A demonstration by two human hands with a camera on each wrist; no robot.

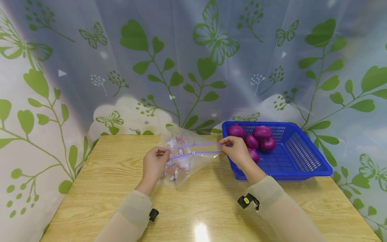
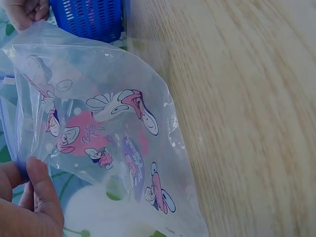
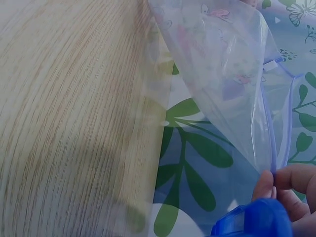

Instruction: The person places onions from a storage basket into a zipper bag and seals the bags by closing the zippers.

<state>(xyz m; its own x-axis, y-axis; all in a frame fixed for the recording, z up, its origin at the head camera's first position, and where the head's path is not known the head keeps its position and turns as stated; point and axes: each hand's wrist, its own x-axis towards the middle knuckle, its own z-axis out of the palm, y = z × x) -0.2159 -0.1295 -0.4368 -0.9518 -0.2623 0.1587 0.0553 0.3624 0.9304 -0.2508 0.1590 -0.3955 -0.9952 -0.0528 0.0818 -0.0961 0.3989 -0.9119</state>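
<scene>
Zip bag (image 1: 181,158), both hands pinching ends

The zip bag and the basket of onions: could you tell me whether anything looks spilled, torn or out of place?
Nothing stands out. Both hands hold the zip bag intact over the table; the onions sit inside the blue basket.

The person's right hand (image 1: 237,150) hides part of one purple onion (image 1: 254,155) in the blue perforated plastic basket (image 1: 305,158). In the left wrist view the left hand (image 2: 27,202) is cut off by the frame's lower corner. In the right wrist view only fingertips (image 3: 291,185) show; the printing on the clear cartoon-printed zip bag (image 3: 232,74) is blurred.
</scene>
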